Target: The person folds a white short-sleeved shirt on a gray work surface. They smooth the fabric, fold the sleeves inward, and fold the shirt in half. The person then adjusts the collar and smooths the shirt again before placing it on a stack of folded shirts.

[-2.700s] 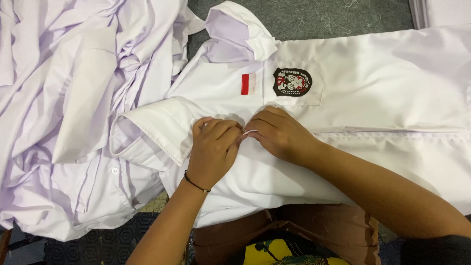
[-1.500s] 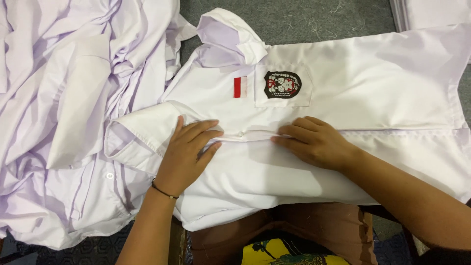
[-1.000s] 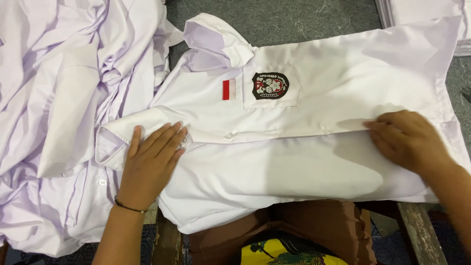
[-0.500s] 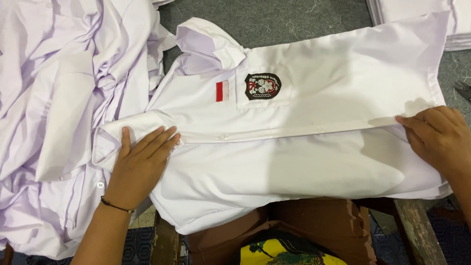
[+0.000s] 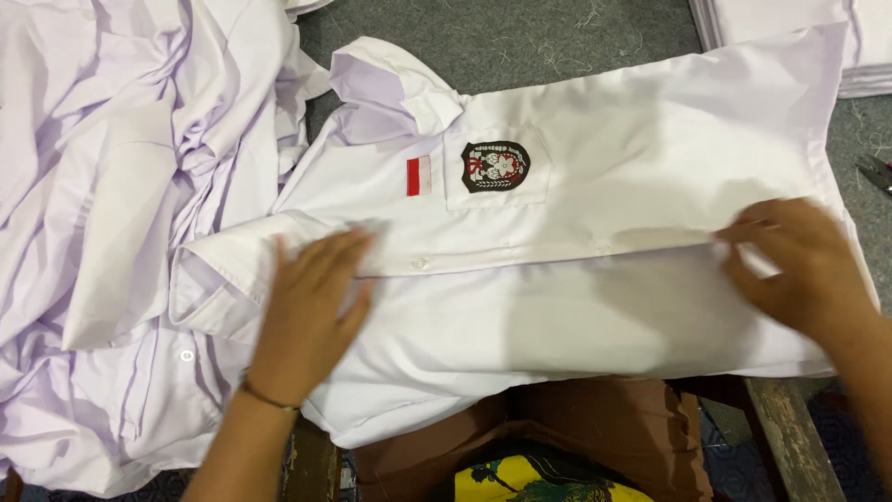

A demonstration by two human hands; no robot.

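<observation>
On the grey felt-like work surface (image 5: pixel 520 42) in front of us, we have a white short-sleeved shirt (image 5: pixel 595 307) spread out flat, collar (image 5: pixel 386 79) toward ten o'clock and hem out past three o'clock. It lies front side up, so the dark oval badge (image 5: pixel 495 165) on the chest pocket and the small red-and-white patch (image 5: pixel 419 176) beside it face us. The buttoned front edge runs as a straight line from nine to three across the middle of the shirt.

Our left hand (image 5: pixel 311 311) lies palm down, fingers spread, at about eight o'clock from the badge, on the chest near the sleeve. It grips nothing; it only presses the cloth flat, which seems to keep that end from sliding. Our right hand (image 5: pixel 799 270) sits well apart at four o'clock from the badge, near the hem, with the fingers curled onto the front edge. We cannot tell for sure whether it pinches the fabric or just presses on it; it looks like a light hold that keeps the placket taut and straight.

At nine o'clock a loose heap of white shirts (image 5: pixel 102 204) lies crumpled, touching our shirt's sleeve. At one o'clock a neat stack of folded white cloth (image 5: pixel 790 19) sits at the edge of view, and a small metal tool (image 5: pixel 876 173) shows at the right edge.
</observation>
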